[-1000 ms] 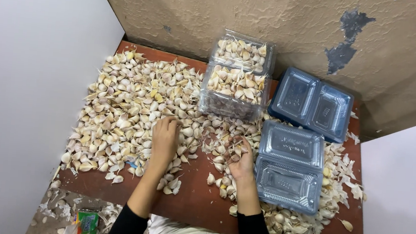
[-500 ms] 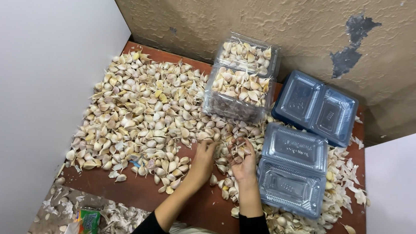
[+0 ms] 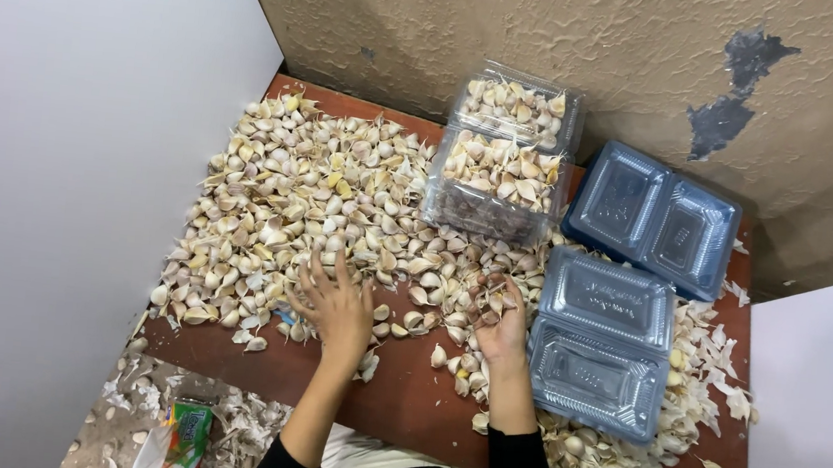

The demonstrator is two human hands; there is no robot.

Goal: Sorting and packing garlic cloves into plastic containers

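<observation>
A wide heap of garlic cloves (image 3: 309, 195) covers the left and middle of a reddish-brown table (image 3: 403, 393). My left hand (image 3: 335, 302) lies flat on the near edge of the heap with fingers spread. My right hand (image 3: 499, 322) is cupped around a few garlic cloves, just left of a closed clear plastic clamshell box (image 3: 603, 341). An open clamshell box (image 3: 504, 156) filled with cloves stands beyond the hands, near the wall.
Another empty blue-tinted clamshell box (image 3: 654, 215) lies at the back right. Garlic skins (image 3: 694, 389) litter the right side and the floor at lower left, beside a green wrapper (image 3: 183, 434). White panels stand left and right, with a rough wall behind.
My left hand went from the heap over to my right hand, then back left onto the heap's near edge. My right hand stayed beside the closed box.
</observation>
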